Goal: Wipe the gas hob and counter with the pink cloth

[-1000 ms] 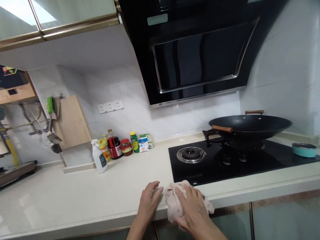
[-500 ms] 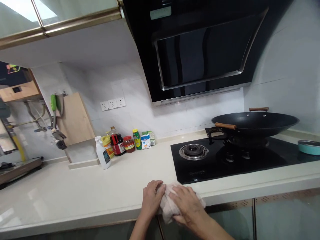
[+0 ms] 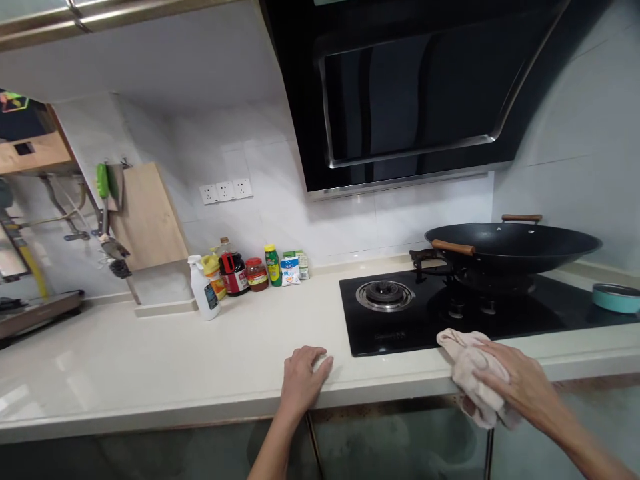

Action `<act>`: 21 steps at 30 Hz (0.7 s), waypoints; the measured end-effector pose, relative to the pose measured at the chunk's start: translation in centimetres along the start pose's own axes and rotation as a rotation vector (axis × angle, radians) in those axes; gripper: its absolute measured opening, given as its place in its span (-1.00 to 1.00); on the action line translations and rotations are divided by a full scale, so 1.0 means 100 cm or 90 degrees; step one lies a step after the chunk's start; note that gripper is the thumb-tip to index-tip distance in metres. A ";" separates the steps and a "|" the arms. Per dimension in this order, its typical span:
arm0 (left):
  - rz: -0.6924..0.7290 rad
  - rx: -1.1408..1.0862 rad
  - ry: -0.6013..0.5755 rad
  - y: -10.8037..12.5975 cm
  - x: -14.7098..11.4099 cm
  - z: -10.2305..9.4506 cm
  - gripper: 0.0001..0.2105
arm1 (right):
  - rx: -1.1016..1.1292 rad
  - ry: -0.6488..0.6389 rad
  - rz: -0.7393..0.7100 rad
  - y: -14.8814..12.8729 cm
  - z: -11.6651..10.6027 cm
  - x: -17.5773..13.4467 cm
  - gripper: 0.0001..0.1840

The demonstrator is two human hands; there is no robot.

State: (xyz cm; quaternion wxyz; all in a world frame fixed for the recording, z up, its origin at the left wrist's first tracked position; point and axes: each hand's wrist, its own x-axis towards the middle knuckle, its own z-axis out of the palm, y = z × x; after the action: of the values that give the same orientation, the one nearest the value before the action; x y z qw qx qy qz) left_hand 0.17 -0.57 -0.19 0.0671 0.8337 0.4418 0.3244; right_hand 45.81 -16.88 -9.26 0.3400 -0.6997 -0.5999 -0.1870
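My right hand (image 3: 525, 383) grips a bunched, pale pinkish-white cloth (image 3: 477, 377). The cloth lies over the front edge of the counter, beside the black gas stove (image 3: 435, 337), and part of it hangs down. Further left, my left hand (image 3: 303, 377) rests on the white countertop (image 3: 235, 360) near its front edge. It holds nothing, and its thumb is apart from the slightly bent fingers.
A black wok (image 3: 515, 250) with wooden handles sits on the right burner, near a teal pan (image 3: 616, 299). By the wall stand a white spray bottle (image 3: 204, 293), a dark sauce bottle (image 3: 233, 270), a red-lidded jar (image 3: 257, 275) and several packets. A range hood (image 3: 415, 100) hangs above.
My right hand has moved right along the counter edge with the cloth, away from my left hand. My left hand stays in nearly the same place, off the cloth. The view has tilted slightly downward.
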 end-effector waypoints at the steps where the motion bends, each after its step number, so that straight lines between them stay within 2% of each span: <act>1: 0.002 0.007 -0.001 0.001 0.000 0.000 -0.72 | 0.001 0.003 0.032 0.000 -0.003 0.004 -0.43; 3: 0.006 0.020 -0.001 0.004 0.001 0.001 -0.72 | -0.027 -0.008 0.105 -0.014 -0.010 0.015 -0.45; 5: 0.006 0.031 0.003 0.005 0.001 0.002 -0.72 | -0.091 -0.038 0.180 -0.044 -0.015 0.028 -0.46; 6: 0.004 0.034 0.006 0.006 0.002 0.003 -0.72 | -0.116 -0.059 0.186 -0.064 -0.017 0.034 -0.47; 10: -0.012 0.023 0.016 0.009 0.002 0.003 -0.68 | -0.120 -0.135 0.084 -0.155 -0.011 0.057 -0.57; 15: -0.032 -0.004 0.033 0.011 0.000 0.001 -0.66 | -0.024 -0.201 -0.060 -0.254 0.021 0.081 -0.69; 18: -0.032 -0.016 0.045 0.008 0.000 0.002 -0.66 | 0.047 -0.255 -0.167 -0.297 0.044 0.100 -0.73; 21: -0.041 -0.021 0.069 0.002 0.000 0.004 -0.64 | 0.077 -0.298 -0.209 -0.319 0.064 0.122 -0.70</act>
State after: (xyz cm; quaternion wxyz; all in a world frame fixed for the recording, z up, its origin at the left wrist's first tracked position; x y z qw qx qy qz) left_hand 0.52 -0.66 -0.41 0.0672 0.7990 0.4661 0.3738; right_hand 16.62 -2.12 2.48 0.1983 -0.5962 -0.7771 -0.0368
